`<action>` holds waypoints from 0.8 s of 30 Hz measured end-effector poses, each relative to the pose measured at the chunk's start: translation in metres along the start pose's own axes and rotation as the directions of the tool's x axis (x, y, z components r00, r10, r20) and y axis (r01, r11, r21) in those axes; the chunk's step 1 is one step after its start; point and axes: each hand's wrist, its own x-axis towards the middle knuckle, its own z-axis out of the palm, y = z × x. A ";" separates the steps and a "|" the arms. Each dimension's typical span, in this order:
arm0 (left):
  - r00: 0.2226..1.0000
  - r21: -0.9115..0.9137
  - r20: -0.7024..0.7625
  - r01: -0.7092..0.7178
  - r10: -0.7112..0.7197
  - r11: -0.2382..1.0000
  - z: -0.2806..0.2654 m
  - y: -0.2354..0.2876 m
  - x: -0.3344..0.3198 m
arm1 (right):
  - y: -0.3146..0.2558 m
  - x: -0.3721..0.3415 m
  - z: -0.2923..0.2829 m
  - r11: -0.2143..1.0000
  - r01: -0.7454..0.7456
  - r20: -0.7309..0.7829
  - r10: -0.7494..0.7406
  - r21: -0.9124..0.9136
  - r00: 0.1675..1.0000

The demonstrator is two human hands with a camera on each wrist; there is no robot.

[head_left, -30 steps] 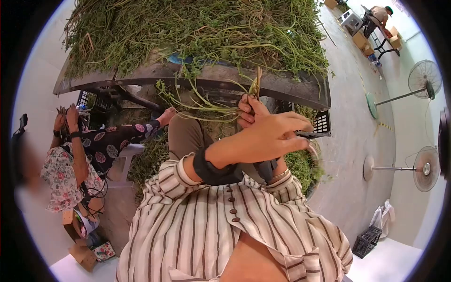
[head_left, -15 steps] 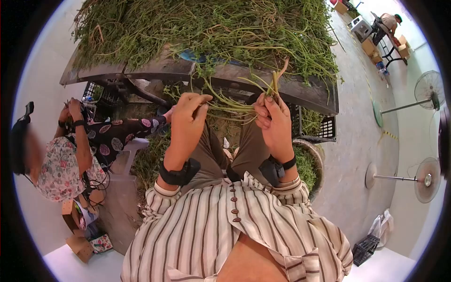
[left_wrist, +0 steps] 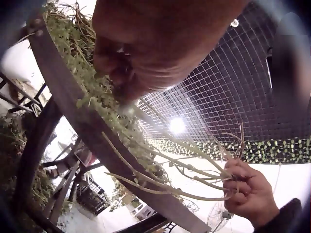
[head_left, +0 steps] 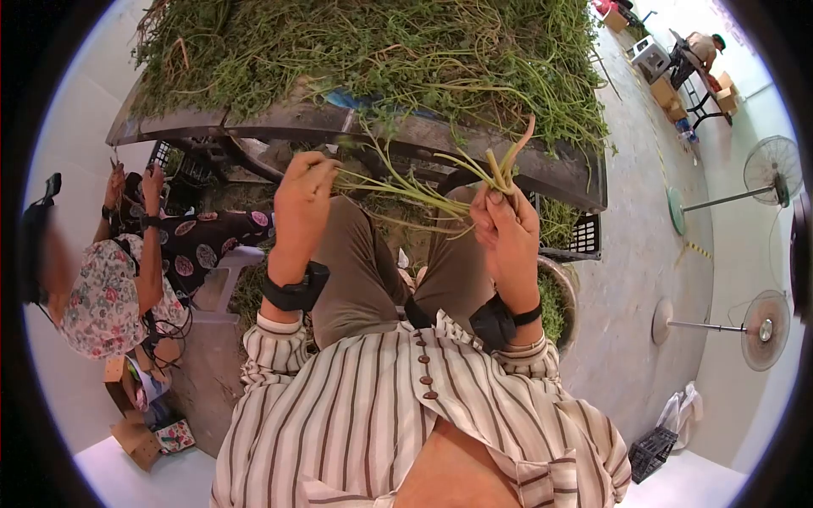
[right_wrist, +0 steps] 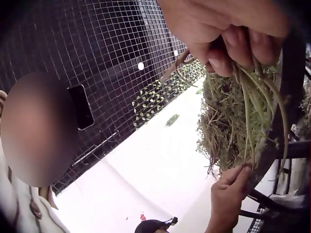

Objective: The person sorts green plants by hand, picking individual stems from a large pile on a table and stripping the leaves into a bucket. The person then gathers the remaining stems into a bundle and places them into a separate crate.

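Observation:
Long green stems (head_left: 423, 196) stretch between the two hands in front of the table edge. The right hand (head_left: 508, 241) grips their thick ends, with cut ends and a brownish stem poking up above the thumb. At the other end, the left hand (head_left: 302, 203) pinches thin stem tips between thumb and fingers. The right wrist view shows that pinch of the left hand (right_wrist: 229, 196) low in the picture, and the right hand (right_wrist: 233, 34) curled round the stems at the top. In the left wrist view the right hand (left_wrist: 250, 191) holds the bundle.
A large heap of leafy stems (head_left: 364, 59) covers the table (head_left: 296, 124). Black crates stand beneath it, one at the right (head_left: 584, 235). A round basket (head_left: 569, 296) of greens is by the right knee. Another person (head_left: 127, 292) sits at the left; two fans stand at the right.
The left hand crossed over the right a second ago; it has since moved left, apart from it, and now pinches the stem tips. The right hand has shifted slightly right and lower, still gripping the bundle.

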 end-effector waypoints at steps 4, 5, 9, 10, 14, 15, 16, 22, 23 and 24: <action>0.953 0.273 -0.301 0.040 0.045 0.961 -0.028 -0.054 0.004 | -0.011 -0.009 0.006 0.997 0.036 -0.070 -0.041 -0.074 0.997; 0.941 0.245 -0.339 0.084 0.004 0.966 -0.042 -0.063 0.004 | -0.018 -0.012 0.002 0.993 0.095 -0.103 -0.102 -0.070 0.989; 0.925 -0.056 -0.269 0.263 -0.268 0.963 -0.057 -0.050 0.005 | -0.022 -0.013 -0.009 0.981 0.159 -0.104 -0.170 -0.109 0.980; 0.895 -0.292 -0.120 0.381 -0.429 0.877 -0.052 -0.037 0.006 | -0.022 -0.011 -0.010 0.980 0.149 -0.034 -0.155 -0.129 0.987; 0.982 -0.257 -0.032 0.173 -0.188 0.951 -0.015 0.005 0.008 | -0.019 -0.010 -0.001 0.976 0.153 -0.017 -0.157 -0.158 0.987; 0.999 -0.240 0.005 0.046 -0.046 0.970 -0.006 0.008 0.009 | -0.019 -0.010 -0.001 0.971 0.142 -0.008 -0.146 -0.191 0.989; 0.997 -0.194 0.062 -0.037 0.050 0.980 0.000 0.017 0.011 | -0.019 -0.011 -0.001 0.965 0.133 0.000 -0.136 -0.226 0.991; 0.927 -0.088 0.240 -0.276 0.289 0.957 0.033 0.029 0.014 | -0.020 -0.017 0.005 0.970 0.123 0.032 -0.119 -0.211 0.992; 0.910 -0.065 0.247 -0.328 0.333 0.943 0.036 0.027 0.017 | -0.020 -0.019 0.005 0.976 0.113 0.025 -0.111 -0.184 0.994; 0.910 -0.063 0.241 -0.332 0.337 0.941 0.038 0.025 0.019 | -0.020 -0.020 0.006 0.982 0.104 0.016 -0.102 -0.156 0.995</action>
